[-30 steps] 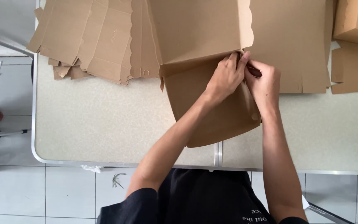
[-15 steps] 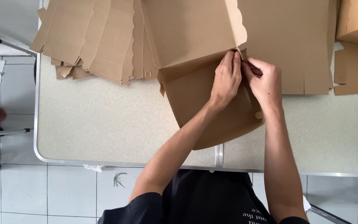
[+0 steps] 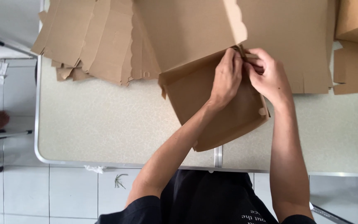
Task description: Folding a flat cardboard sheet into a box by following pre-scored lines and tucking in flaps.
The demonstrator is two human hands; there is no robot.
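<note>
The half-folded box (image 3: pixel 212 103) is matt brown cardboard, as are the flat sheets (image 3: pixel 96 41) with rough scalloped edges. The table (image 3: pixel 96 124) has a smooth speckled top and shiny metal rim. Floor tiles (image 3: pixel 30 195) look glossy.

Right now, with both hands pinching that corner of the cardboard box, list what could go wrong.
1. The left hand and right hand squeeze one corner of the half-folded cardboard box; the thin flap there could crease or tear.
2. The box juts past the table edge toward the person, so it might tip off if released.
3. The stack of flat cardboard blanks overhangs the table's left side and could slide off if bumped.
</note>
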